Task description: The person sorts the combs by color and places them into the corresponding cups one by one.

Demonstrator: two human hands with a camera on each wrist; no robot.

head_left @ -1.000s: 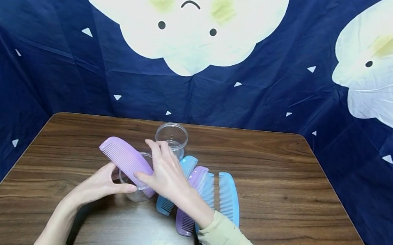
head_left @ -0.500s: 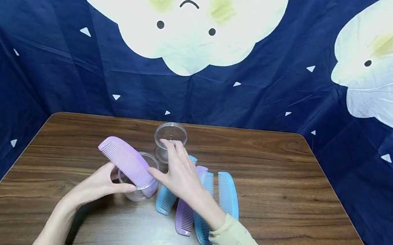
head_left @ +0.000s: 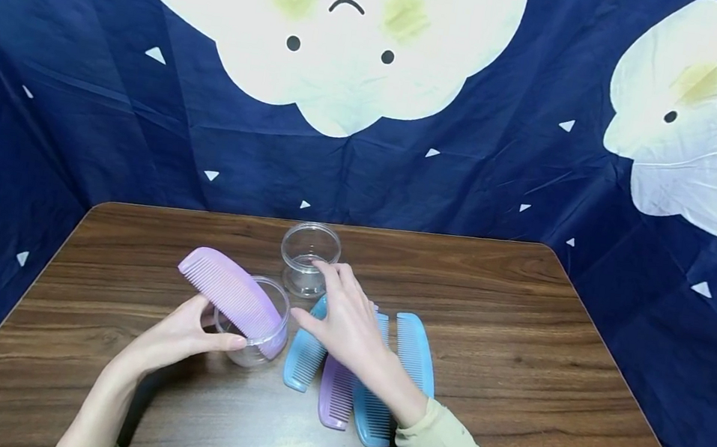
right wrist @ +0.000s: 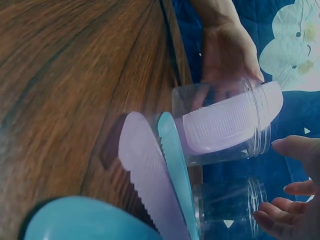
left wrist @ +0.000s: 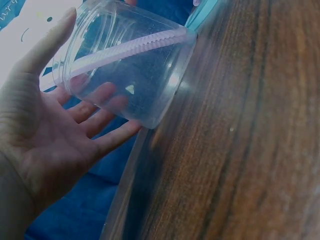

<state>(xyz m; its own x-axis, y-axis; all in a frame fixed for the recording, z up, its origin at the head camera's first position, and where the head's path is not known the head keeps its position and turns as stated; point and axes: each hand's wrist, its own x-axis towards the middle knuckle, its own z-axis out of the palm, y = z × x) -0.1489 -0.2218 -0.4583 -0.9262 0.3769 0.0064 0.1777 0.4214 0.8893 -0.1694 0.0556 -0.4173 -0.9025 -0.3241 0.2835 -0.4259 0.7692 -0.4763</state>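
Observation:
My left hand (head_left: 191,330) grips a clear plastic jar (head_left: 243,359) by its side, thumb near the rim. A purple comb (head_left: 229,296) leans inside that jar, its upper end sticking out past the rim to the left. Through the jar wall in the left wrist view, the comb (left wrist: 130,48) shows edge-on. My right hand (head_left: 349,320) hovers above the other combs, fingers apart and holding nothing. Under and beside it lie a blue comb (head_left: 304,360), a purple comb (head_left: 336,396) and another blue comb (head_left: 371,420), partly hidden by the hand and forearm.
A second clear jar (head_left: 305,281) stands upright behind the held one, near the right fingertips. One more blue comb (head_left: 417,356) lies at the right of the row. The wooden table (head_left: 546,399) ends at a dark blue cloth backdrop (head_left: 471,193) with white clouds.
My right hand has drawn away from the purple comb in the jar, moving right over the other combs. The left hand, jar and that comb stay almost where they were.

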